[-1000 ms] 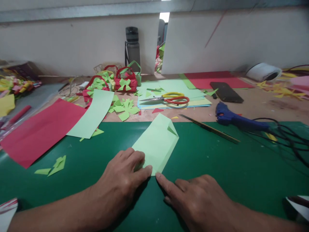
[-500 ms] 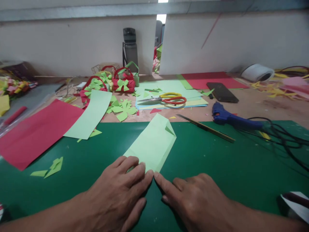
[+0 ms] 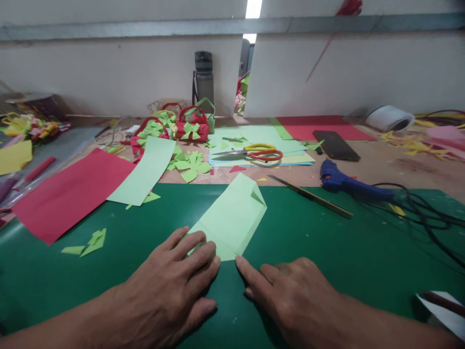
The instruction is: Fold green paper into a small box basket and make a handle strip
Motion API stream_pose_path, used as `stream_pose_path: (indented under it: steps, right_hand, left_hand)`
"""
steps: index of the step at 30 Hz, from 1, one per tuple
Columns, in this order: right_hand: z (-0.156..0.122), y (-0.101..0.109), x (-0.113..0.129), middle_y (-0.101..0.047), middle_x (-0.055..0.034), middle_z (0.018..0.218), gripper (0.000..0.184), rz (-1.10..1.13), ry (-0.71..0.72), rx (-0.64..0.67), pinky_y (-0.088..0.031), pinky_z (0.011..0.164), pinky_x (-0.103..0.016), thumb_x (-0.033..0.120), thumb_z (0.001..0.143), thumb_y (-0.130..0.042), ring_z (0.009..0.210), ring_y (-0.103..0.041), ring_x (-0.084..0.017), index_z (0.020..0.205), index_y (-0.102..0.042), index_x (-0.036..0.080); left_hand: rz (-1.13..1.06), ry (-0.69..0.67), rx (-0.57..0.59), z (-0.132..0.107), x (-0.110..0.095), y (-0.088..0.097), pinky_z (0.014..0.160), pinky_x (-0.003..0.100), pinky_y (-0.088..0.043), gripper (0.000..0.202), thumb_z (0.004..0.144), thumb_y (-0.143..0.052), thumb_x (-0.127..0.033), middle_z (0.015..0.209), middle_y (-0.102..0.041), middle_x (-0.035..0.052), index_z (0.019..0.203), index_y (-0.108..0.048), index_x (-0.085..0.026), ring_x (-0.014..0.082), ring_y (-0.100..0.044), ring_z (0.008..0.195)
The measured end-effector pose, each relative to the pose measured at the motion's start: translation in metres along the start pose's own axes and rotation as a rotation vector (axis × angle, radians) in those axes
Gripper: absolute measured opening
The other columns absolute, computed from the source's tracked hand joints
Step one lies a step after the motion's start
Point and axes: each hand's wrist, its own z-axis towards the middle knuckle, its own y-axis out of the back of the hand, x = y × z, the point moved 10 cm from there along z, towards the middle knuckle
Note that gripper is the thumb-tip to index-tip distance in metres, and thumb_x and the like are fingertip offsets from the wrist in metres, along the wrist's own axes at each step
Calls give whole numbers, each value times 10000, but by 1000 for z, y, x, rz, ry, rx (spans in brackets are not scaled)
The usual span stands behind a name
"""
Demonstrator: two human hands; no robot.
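Observation:
A pale green paper sheet (image 3: pixel 232 213) lies on the green mat, creased along its right edge and with a small folded flap near the top right corner. My left hand (image 3: pixel 181 276) is open, its fingers resting flat on the sheet's lower left part with the thumb out to the side. With its index finger stretched out, my right hand (image 3: pixel 283 291) touches the sheet's bottom corner; its other fingers are curled under and partly hidden. Neither hand grips anything.
Beyond the sheet lie scissors (image 3: pixel 254 152) on stacked paper, tweezers (image 3: pixel 312 196) and a blue glue gun (image 3: pixel 352 183) with a black cable. Red paper (image 3: pixel 72 194) and a green strip (image 3: pixel 145 169) are at left. Small red paper baskets (image 3: pixel 192 128) stand near a bottle (image 3: pixel 204 80).
The view has tilted up slightly and turned left. My left hand's fingertips have drawn back left from the bottom corner, leaving a gap to my right index finger, which stays there.

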Motion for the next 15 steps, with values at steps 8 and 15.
stream_pose_path:
  steps: [8, 15]
  right_hand:
    - [-3, -10, 1, -650, 8, 702, 449, 0, 13, 43, -144, 453, -326, 254, 891, -523, 531, -588, -159, 1280, -352, 111]
    - [-1, -12, 1, -638, 29, 657, 419, -46, 21, 27, -87, 456, -332, 259, 870, -559, 471, -552, -151, 1229, -386, 127]
  left_hand:
    - [5, 57, -140, -18, 4, 10, 981, 532, -299, 257, 895, -460, -259, 1121, -587, 104, 1113, -550, -155, 321, -432, 1121]
    - [173, 52, -338, -34, -2, 24, 936, 448, -354, 175, 904, -466, -239, 1050, -641, 73, 964, -610, -158, 281, -510, 1041]
